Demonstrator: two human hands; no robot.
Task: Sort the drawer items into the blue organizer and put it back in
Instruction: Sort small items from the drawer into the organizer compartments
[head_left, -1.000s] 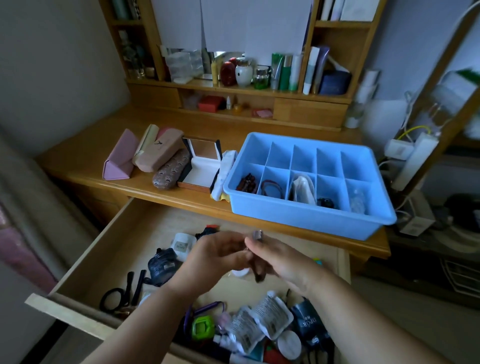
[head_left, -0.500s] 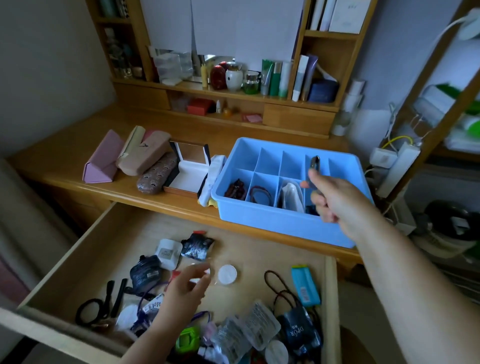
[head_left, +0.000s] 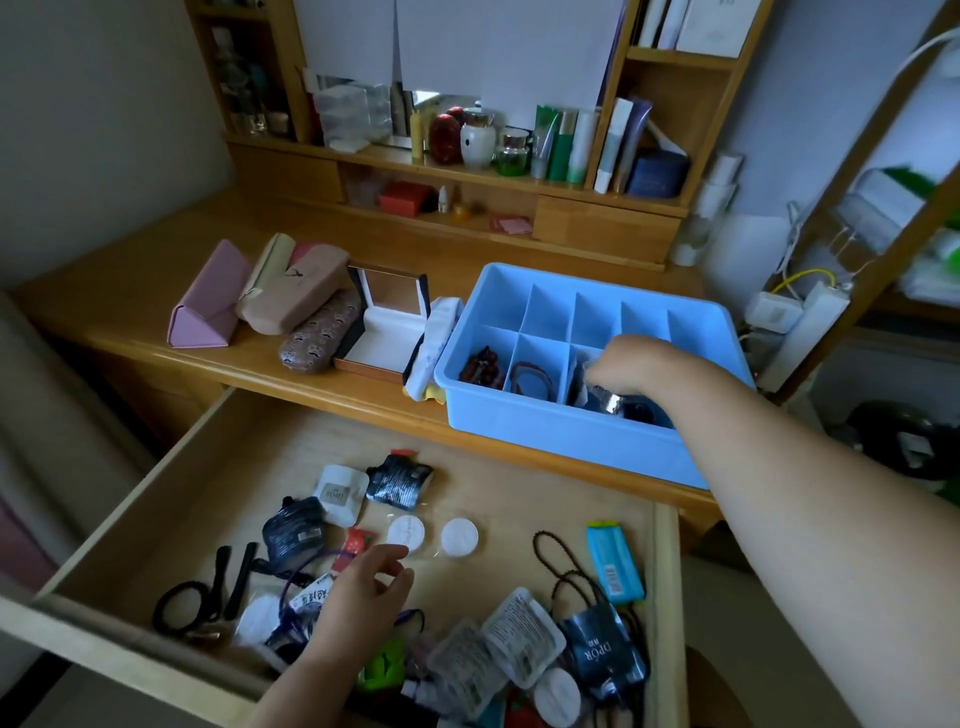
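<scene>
The right hand (head_left: 626, 366) dips into the blue organizer (head_left: 519, 415) on the desk (head_left: 130, 306) — pinching a small metallic item (head_left: 609, 401); the left hand (head_left: 363, 597) hovers relaxed, grasping nothing, over the open drawer (head_left: 171, 499).

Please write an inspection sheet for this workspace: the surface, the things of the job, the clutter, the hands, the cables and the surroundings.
Surface: wooden desk, with its drawer pulled open below.
Job's things: blue organizer on the desk's front edge, front compartments partly filled; sachets, white round pads, black hair ties loose in the drawer.
Clutter: glasses cases and an open mirror box left of the organizer.
Hands: right hand inside a front compartment, lowering a small metallic item; left hand over the drawer items, fingers relaxed, holding nothing.
Cables: white power strip with yellow and white wires right of the desk.
Surroundings: shelf with bottles and jars behind.
</scene>
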